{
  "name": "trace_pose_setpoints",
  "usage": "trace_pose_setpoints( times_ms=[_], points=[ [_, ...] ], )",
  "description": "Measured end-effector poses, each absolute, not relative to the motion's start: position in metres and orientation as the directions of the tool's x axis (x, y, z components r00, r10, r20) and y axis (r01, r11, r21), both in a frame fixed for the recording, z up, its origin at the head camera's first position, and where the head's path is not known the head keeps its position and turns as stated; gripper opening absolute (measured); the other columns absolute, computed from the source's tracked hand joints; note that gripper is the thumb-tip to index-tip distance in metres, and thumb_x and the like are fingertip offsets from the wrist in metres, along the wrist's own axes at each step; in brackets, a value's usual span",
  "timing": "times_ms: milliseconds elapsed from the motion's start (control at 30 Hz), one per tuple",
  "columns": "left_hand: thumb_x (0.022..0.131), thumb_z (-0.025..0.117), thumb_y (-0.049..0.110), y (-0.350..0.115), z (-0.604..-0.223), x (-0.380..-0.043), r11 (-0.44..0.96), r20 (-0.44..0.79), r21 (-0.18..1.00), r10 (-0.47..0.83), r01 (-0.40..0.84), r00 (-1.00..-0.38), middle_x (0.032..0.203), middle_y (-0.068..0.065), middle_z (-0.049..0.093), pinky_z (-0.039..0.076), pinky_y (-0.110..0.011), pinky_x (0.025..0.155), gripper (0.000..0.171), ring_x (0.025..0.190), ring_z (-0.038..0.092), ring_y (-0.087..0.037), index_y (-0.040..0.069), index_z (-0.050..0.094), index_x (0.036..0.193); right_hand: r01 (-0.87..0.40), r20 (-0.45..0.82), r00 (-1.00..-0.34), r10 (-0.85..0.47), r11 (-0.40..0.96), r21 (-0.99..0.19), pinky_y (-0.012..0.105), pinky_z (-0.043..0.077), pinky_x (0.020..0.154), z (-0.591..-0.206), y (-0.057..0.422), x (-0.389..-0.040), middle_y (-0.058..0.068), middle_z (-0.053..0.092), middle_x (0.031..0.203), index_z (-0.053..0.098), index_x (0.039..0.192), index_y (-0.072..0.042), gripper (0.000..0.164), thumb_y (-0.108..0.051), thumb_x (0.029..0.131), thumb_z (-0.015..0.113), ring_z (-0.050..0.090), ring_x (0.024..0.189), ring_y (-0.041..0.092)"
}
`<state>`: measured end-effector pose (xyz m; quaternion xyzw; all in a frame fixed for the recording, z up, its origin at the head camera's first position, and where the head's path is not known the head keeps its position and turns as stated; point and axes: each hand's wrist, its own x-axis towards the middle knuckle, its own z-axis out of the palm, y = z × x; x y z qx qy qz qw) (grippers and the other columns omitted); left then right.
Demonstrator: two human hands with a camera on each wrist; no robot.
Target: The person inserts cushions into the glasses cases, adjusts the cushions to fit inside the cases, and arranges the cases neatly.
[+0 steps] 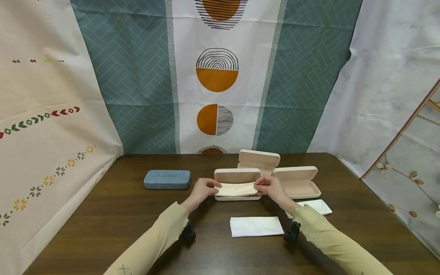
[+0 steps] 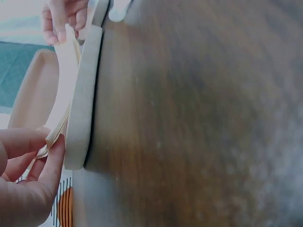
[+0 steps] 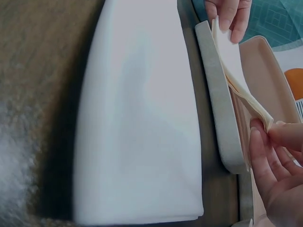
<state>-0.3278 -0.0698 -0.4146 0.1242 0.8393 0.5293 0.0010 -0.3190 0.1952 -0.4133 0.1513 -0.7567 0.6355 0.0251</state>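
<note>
A folded cream cloth (image 1: 236,189) is stretched between both hands, just over the base of an open beige glasses case (image 1: 237,176). My left hand (image 1: 202,192) pinches its left end between thumb and fingers. The opposite end is pinched by my right hand (image 1: 274,188). In the left wrist view the cloth (image 2: 66,80) sags a little along the case's front wall (image 2: 84,99). The right wrist view shows its layered folded edge (image 3: 241,93) at the case's rim. Whether the cloth touches the case floor I cannot tell.
Two more open beige cases, one behind (image 1: 259,158) and one to the right (image 1: 298,183), stand nearby. A closed blue case (image 1: 167,179) lies at the left. Folded white cloths lie in front (image 1: 256,226) and at the right (image 1: 317,206), on the dark wooden table (image 1: 113,214).
</note>
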Motion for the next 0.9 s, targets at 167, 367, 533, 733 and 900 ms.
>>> trace_pose_setpoints(
  times_ms=[167, 367, 533, 733, 900],
  points=[
    [0.071, 0.072, -0.003, -0.0688, -0.4153, -0.3312, 0.455, 0.124, 0.868, 0.191, 0.199, -0.974, 0.087, -0.004, 0.063, 0.043, -0.028, 0.063, 0.014, 0.076, 0.051, -0.018, 0.004, 0.072, 0.083, -0.255, 0.222, -0.957, -0.188, 0.174, -0.951, 0.033, 0.051, 0.057, -0.4179, 0.196, -0.3226, 0.017, 0.062, 0.078, 0.055, 0.089, 0.019, 0.015, 0.011, 0.079, 0.062, 0.059, 0.06, 0.019],
    [0.071, 0.075, 0.001, -0.0676, -0.4142, -0.3346, 0.499, 0.151, 0.831, 0.223, 0.246, -0.963, 0.084, -0.002, 0.064, 0.042, -0.029, 0.067, 0.012, 0.076, 0.051, -0.017, 0.005, 0.072, 0.081, -0.271, 0.23, -0.955, -0.186, 0.244, -0.931, 0.038, 0.051, 0.059, -0.4162, 0.1972, -0.3224, 0.019, 0.062, 0.082, 0.059, 0.09, 0.017, 0.013, 0.009, 0.08, 0.062, 0.06, 0.063, 0.029],
    [0.069, 0.076, 0.002, -0.0675, -0.4142, -0.3364, 0.527, 0.177, 0.798, 0.259, 0.292, -0.95, 0.076, 0.0, 0.062, 0.042, -0.027, 0.061, 0.011, 0.069, 0.05, -0.015, 0.005, 0.071, 0.079, -0.311, 0.259, -0.945, -0.198, 0.31, -0.898, 0.04, 0.051, 0.057, -0.4178, 0.1968, -0.3236, 0.019, 0.062, 0.081, 0.062, 0.087, 0.014, 0.01, 0.009, 0.079, 0.064, 0.06, 0.062, 0.03],
    [0.07, 0.076, 0.002, -0.0666, -0.4116, -0.3349, 0.542, 0.162, 0.788, 0.275, 0.292, -0.948, 0.072, 0.0, 0.06, 0.042, -0.026, 0.056, 0.011, 0.066, 0.049, -0.015, 0.004, 0.071, 0.079, -0.304, 0.253, -0.95, -0.184, 0.349, -0.887, 0.037, 0.051, 0.055, -0.4221, 0.1981, -0.327, 0.016, 0.063, 0.078, 0.063, 0.087, 0.012, 0.009, 0.008, 0.079, 0.064, 0.059, 0.06, 0.028],
    [0.07, 0.076, 0.0, -0.0656, -0.4119, -0.3367, 0.55, 0.159, 0.783, 0.276, 0.292, -0.948, 0.07, 0.0, 0.058, 0.042, -0.025, 0.054, 0.012, 0.065, 0.048, -0.015, 0.004, 0.07, 0.08, -0.318, 0.262, -0.945, -0.195, 0.371, -0.872, 0.035, 0.05, 0.054, -0.4214, 0.199, -0.3282, 0.013, 0.062, 0.076, 0.064, 0.087, 0.011, 0.01, 0.007, 0.079, 0.065, 0.057, 0.059, 0.025]
  ],
)
